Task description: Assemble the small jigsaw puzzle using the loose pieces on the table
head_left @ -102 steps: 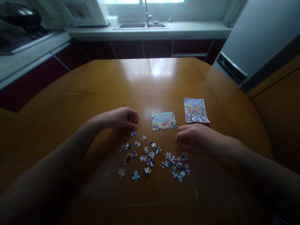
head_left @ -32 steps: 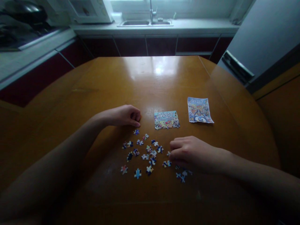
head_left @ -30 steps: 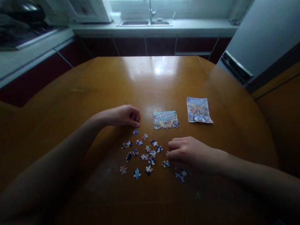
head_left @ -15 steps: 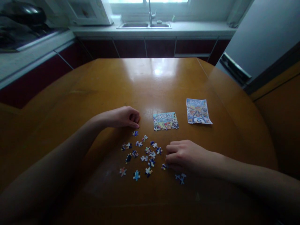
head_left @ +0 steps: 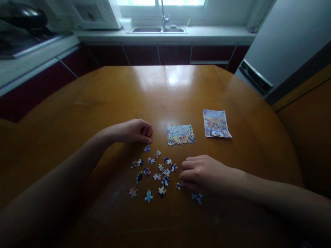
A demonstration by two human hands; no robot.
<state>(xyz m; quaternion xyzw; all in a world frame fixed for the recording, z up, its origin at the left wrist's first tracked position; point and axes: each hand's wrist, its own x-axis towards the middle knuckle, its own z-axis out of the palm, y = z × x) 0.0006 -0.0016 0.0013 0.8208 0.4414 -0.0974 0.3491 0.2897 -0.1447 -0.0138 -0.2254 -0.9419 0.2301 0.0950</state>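
Note:
Loose jigsaw puzzle pieces (head_left: pixel 166 172) lie scattered on the wooden table between my hands. Behind them is a joined part of the puzzle (head_left: pixel 180 134), with light lettering along its top and a crowd of small figures below. My left hand (head_left: pixel 136 131) rests on its side to the left of that part, fingers curled in; I see nothing in it. A blue-purple piece (head_left: pixel 147 149) lies just below its thumb. My right hand (head_left: pixel 199 172) is low over the table, fingers bent together at a small puzzle piece (head_left: pixel 178 186), partly covered by its fingertips.
A creased picture sheet (head_left: pixel 216 124) lies right of the joined part. Below my right hand are linked pieces (head_left: pixel 197 198), partly in shadow. Beyond the round-edged table (head_left: pixel 165 93) stand a counter with a sink (head_left: pixel 157 30) and, at right, a fridge (head_left: pixel 289 44).
The whole view has shifted slightly, so everything sits a little further left and lower. My right hand covers a bit more of the linked pieces below it. My left hand stays in place.

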